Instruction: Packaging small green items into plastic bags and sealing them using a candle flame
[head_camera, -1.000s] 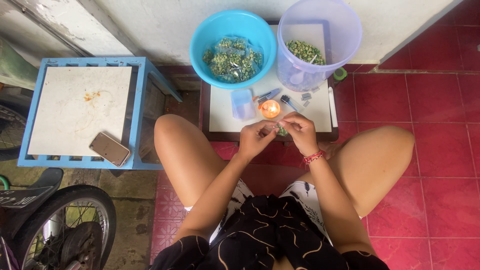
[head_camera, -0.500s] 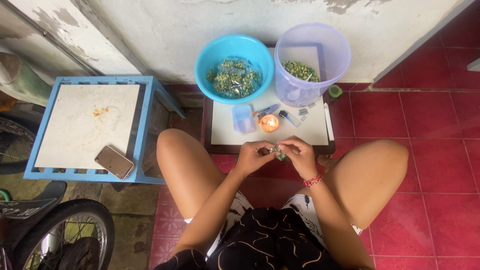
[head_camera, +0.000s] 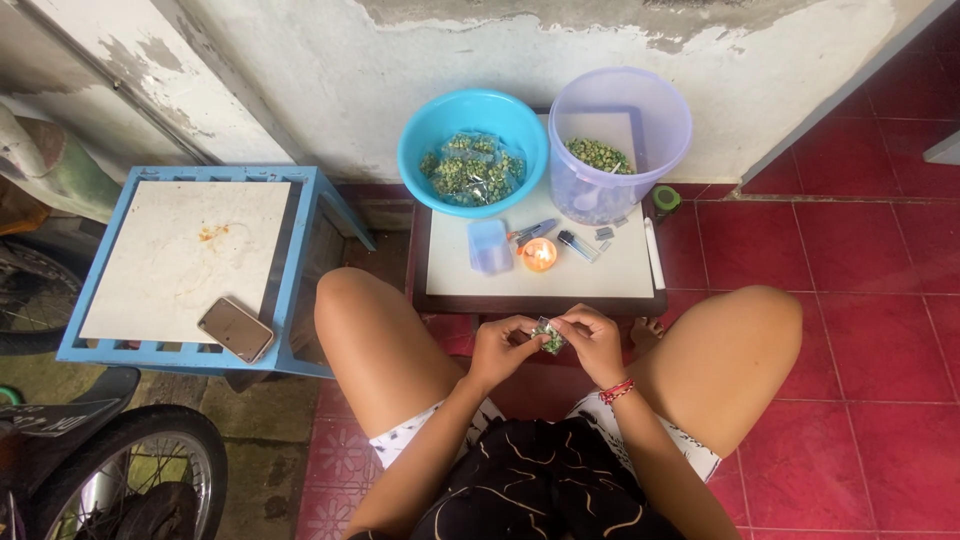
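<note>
Just below the centre of the frame, our fingers (head_camera: 533, 327) pinch a small clear packet (head_camera: 548, 336) of green bits between the left hand (head_camera: 503, 349) and right hand (head_camera: 595, 343), above our knees. Above it, the tabletop (head_camera: 600, 275) carries a lit candle (head_camera: 539, 255), a lighter (head_camera: 578, 245), a blue bowl (head_camera: 474, 150) and a clear tub (head_camera: 620, 140). A phone (head_camera: 236, 329) lies at left.

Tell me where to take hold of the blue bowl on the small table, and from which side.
Take the blue bowl by its near rim, reaching over the small table. The rim is bare and the mouth open; the wall blocks the far side and the clear tub crowds its right.
</note>
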